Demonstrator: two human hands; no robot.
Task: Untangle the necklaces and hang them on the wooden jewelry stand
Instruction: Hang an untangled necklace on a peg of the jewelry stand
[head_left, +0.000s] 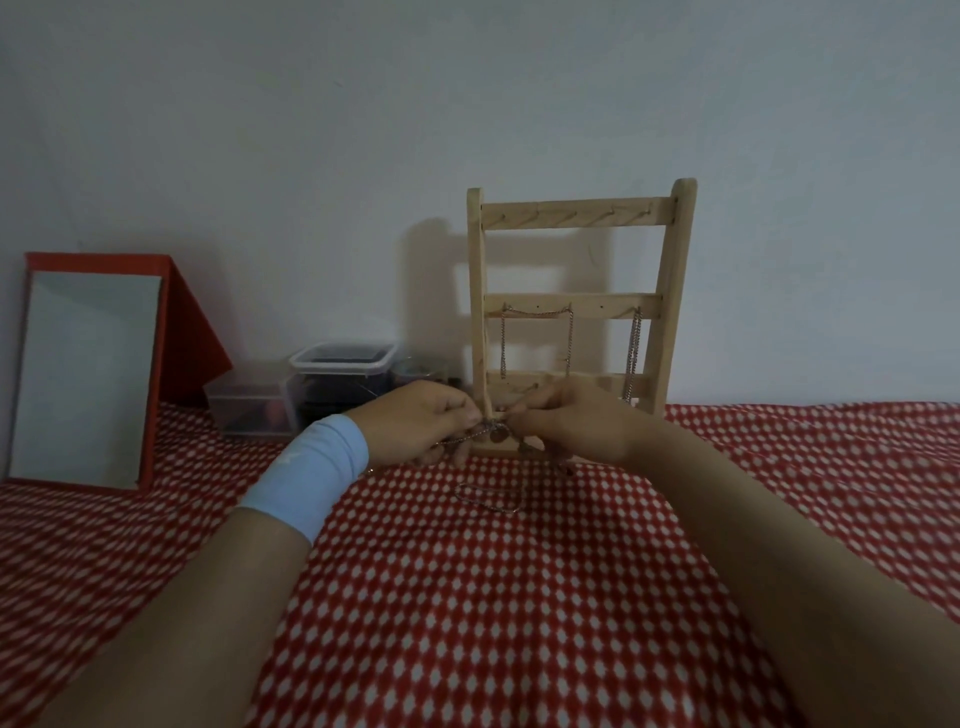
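A wooden jewelry stand (576, 218) with three crossbars stands against the wall on the red dotted cloth. A silver chain (535, 313) drapes from its middle bar, and another chain (634, 353) hangs at the right. Just in front of the stand's base, my left hand (415, 421) and my right hand (576, 421) pinch a tangled necklace (493, 434) with a small round pendant between them. A loop of that chain (488, 499) trails down onto the cloth below my hands. A light blue band wraps my left wrist.
A red-framed mirror (88, 374) leans at the left. Clear plastic boxes (337, 379) with small items sit beside the stand against the wall. The red cloth with white dots (493, 597) covers the whole surface.
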